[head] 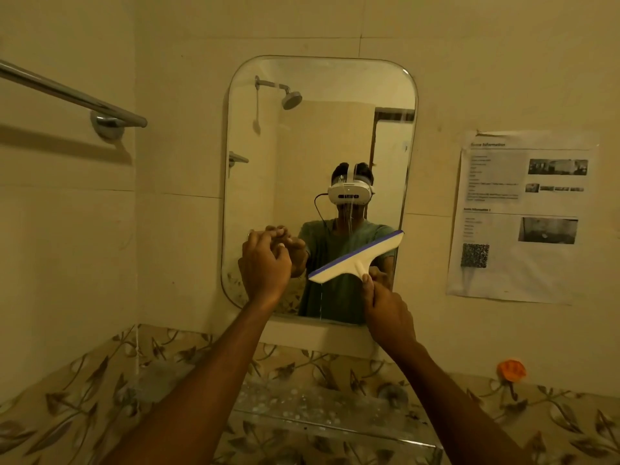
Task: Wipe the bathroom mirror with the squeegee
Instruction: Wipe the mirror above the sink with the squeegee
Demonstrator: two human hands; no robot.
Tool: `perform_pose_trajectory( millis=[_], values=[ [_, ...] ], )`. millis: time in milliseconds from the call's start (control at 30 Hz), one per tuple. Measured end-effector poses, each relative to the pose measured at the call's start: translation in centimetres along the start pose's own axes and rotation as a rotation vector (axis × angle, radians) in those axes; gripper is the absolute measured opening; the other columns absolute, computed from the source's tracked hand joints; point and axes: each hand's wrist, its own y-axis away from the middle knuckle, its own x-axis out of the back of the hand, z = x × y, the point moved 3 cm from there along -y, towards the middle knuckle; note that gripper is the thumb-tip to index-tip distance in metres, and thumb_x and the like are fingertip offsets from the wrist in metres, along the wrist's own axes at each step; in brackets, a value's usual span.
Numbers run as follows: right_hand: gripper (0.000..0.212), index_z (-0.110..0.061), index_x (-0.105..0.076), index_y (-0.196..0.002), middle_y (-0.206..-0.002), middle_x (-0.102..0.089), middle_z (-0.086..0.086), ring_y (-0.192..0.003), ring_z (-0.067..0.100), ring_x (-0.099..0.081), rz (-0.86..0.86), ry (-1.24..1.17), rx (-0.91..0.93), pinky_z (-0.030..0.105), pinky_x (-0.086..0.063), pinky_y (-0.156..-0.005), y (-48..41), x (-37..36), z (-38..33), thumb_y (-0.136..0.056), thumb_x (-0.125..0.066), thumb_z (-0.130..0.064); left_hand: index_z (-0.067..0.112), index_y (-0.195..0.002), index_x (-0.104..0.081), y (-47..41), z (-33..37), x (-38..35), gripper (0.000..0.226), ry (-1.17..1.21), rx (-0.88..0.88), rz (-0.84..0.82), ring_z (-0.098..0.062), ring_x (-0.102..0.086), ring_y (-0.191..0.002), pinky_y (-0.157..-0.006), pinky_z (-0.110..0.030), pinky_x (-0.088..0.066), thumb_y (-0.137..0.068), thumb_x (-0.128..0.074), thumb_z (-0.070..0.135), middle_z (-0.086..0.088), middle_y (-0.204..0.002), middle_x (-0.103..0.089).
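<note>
We face a tall mirror (318,95) with rounded corners, fixed to a pale tiled wall above a glass shelf (335,427) and a band of leaf-patterned tiles. A towel rail (67,94) runs along the left wall, and a printed notice (523,216) hangs to the right of the glass

Our squeegee (357,258) sits low on the right half of the mirror, tilted so its right end rides higher than its left. It has a white, wing-shaped head, a thin purple rubber strip along the upper edge and a short white handle

Our right hand (385,313) is closed around that handle, fingers wrapped from below. Our left hand (265,263) is raised at the lower left of the mirror, loosely curled and holding nothing; we cannot tell whether its knuckles touch the glass

We judge the tilt the main risk: if the blade lies unevenly on the glass, it may skip and leave streaks. Thin water trails already run down the middle and below the blade's left tip, and drips could fall to the shelf. The grip looks short, so wet fingers might let the handle twist
</note>
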Motion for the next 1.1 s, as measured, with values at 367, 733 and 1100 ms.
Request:
perform_pose_trajectory(
  millis=[367, 733, 1100],
  values=[
    [0.039, -0.025, -0.047, -0.086, -0.061, -0.040, -0.009, -0.052, 0.008, -0.043, -0.152, 0.396, 0.347, 0.025, -0.038, -0.052, -0.4, -2.3, -5.3, -0.104, -0.021, -0.049, 0.019, -0.101, -0.063, 0.5, -0.5, 0.6, 0.015, 0.012, 0.050, 0.057, -0.023, -0.058, -0.099, -0.086, -0.050, -0.051, -0.089, -0.055, 0.019, -0.001, -0.111, -0.059],
    [0.050, -0.021, -0.062, -0.095, -0.104, -0.054, 0.003, -0.080, 0.018, -0.059, -0.277, 0.498, 0.275, 0.032, -0.052, -0.065, 0.4, 0.0, -0.3, -0.103, -0.023, -0.052, 0.013, -0.105, -0.064, 2.8, -0.5, -1.2, 0.018, -0.058, 0.077, 0.064, -0.025, -0.058, -0.102, -0.089, -0.050, -0.049, -0.090, -0.055, 0.019, -0.006, -0.112, -0.060],
    [0.042, -0.022, -0.059, -0.104, -0.084, -0.066, 0.005, -0.074, 0.024, -0.064, -0.355, 0.641, 0.237, 0.039, -0.057, -0.072, 3.4, 2.4, 7.8, -0.104, -0.027, -0.049, 0.015, -0.102, -0.066, 5.8, -0.4, -3.3, 0.015, -0.027, 0.077, 0.070, -0.025, -0.057, -0.101, -0.086, -0.048, -0.050, -0.090, -0.057, 0.016, -0.005, -0.108, -0.062]
  ],
)
